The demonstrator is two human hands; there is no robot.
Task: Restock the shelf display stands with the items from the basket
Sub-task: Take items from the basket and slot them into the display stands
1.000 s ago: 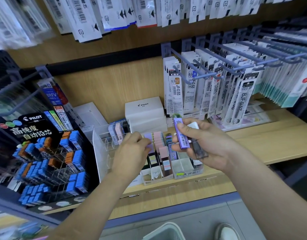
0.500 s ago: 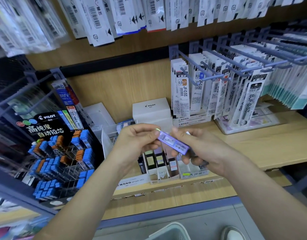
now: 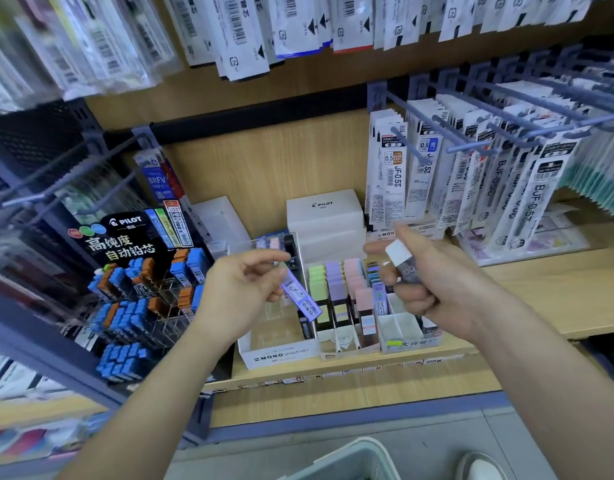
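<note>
My left hand point(image 3: 245, 294) pinches a slim purple lead case point(image 3: 300, 297) by its upper end, and the case hangs tilted over the left side of the display stand. My right hand point(image 3: 433, 282) grips a dark lead case with a white cap point(image 3: 402, 259) to the right of it. Below both hands, the white MONO display stand point(image 3: 279, 355) and the divided tray point(image 3: 349, 348) beside it hold upright green, purple and pink lead cases point(image 3: 336, 282). The white basket point(image 3: 354, 459) shows at the bottom edge.
A black PILOT rack point(image 3: 132, 282) of blue and orange lead cases stands at the left. A white PILOT box point(image 3: 324, 216) sits behind the trays. Refill packs point(image 3: 472, 174) hang on long hooks at the right and above. My shoe point(image 3: 478, 467) is by the basket.
The purple case passed from my right hand to my left hand. The hands have drawn apart, and the right keeps the dark case.
</note>
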